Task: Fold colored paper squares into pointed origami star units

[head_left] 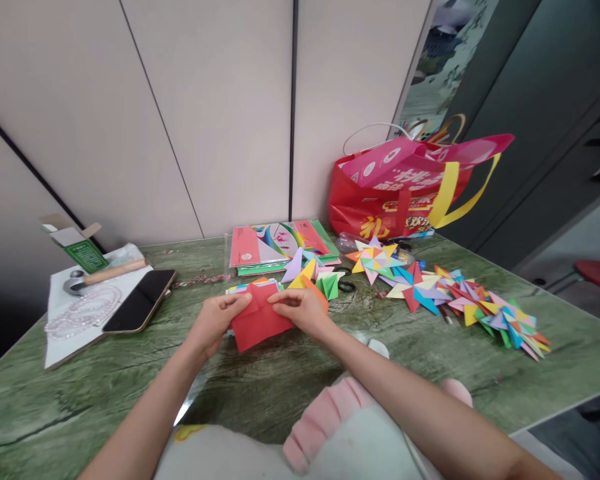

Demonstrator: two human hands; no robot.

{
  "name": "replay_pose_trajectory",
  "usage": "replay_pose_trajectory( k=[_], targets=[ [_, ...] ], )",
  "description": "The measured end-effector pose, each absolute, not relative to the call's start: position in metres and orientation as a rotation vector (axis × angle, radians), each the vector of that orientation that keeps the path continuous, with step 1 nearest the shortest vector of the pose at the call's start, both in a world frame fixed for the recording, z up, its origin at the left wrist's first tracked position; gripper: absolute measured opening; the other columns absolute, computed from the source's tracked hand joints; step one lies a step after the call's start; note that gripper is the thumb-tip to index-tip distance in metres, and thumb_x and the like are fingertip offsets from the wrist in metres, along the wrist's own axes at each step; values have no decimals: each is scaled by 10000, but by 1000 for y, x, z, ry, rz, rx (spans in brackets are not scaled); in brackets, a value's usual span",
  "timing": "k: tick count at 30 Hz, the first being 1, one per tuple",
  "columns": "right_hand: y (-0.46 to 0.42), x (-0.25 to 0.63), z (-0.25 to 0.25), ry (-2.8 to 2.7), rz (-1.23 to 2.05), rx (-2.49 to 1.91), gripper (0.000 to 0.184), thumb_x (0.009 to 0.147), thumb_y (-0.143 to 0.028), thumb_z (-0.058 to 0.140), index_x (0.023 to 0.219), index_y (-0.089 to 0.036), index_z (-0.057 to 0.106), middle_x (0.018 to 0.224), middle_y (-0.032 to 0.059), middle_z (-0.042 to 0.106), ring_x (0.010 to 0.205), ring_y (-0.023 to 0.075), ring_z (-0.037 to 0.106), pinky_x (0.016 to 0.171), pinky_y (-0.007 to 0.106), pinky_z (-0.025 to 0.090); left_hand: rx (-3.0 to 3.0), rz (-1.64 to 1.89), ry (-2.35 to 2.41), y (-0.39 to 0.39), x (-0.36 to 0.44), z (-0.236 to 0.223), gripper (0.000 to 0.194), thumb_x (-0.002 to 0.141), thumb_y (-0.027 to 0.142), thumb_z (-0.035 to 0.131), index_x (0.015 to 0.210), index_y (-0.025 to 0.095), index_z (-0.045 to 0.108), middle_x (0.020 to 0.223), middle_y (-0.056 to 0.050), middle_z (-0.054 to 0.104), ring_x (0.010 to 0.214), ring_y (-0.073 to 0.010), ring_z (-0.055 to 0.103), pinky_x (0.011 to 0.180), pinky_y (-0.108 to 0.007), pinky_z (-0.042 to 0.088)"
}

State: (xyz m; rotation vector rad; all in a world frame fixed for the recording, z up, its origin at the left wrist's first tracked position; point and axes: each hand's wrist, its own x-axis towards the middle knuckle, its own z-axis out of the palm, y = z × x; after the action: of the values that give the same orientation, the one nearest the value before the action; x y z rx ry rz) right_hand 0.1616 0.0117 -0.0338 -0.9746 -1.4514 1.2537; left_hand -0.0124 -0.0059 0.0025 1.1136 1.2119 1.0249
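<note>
A red sheet of origami paper (260, 327), creased and with its upper corners folded in, is held up between both hands over the table. My left hand (219, 319) pinches its upper left part between thumb and fingers. On the other side, my right hand (303, 310) grips the paper's upper right edge, thumb and fingertips pressed together. Behind the red paper lies a stack of coloured paper (240, 289), partly hidden. Several loose folded paper pieces (300, 270) in purple, yellow, green and orange lie just beyond my right hand.
Packs of coloured paper (280, 243) lie at the back by the wall. Multicoloured paper stars (415, 287) spread along the right. A red gift bag (380, 200) stands behind them. On the left are a phone (143, 300), beads (87, 310), a wooden-handled tool (113, 272) and an opened green box (83, 250).
</note>
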Motion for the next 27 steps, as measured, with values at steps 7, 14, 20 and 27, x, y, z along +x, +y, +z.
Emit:
replay_pose_trajectory(
  k=[7,14,20,27],
  targets=[
    [11,162,-34,-1448,1283,-928,152,609,-228,641,753,-188,669,683,-11,624,570,106,501,527,225,383,1117,978,1217,-6,-14,0,346,557,433,716,698,118,683,631,-50,683,604,-191,618,600,-292,462],
    [10,161,-30,-1490,1254,-957,175,602,-224,648,773,-189,662,718,-5,638,634,124,533,587,243,426,1146,925,1246,-5,-14,-4,285,561,395,719,627,127,647,585,-32,660,580,-185,610,563,-277,455],
    [10,160,-30,-1493,1266,-954,233,556,-191,675,788,-188,661,722,-15,630,635,112,523,598,235,426,1147,924,1248,-8,-11,-2,306,556,409,715,669,130,664,597,-32,667,576,-184,611,564,-277,461],
    [9,161,-30,-1434,1295,-1002,202,557,-229,682,753,-184,666,744,2,656,656,132,553,608,255,443,1130,935,1203,-8,-10,0,331,560,391,719,764,134,679,653,-43,688,648,-203,628,634,-307,477]
  ],
)
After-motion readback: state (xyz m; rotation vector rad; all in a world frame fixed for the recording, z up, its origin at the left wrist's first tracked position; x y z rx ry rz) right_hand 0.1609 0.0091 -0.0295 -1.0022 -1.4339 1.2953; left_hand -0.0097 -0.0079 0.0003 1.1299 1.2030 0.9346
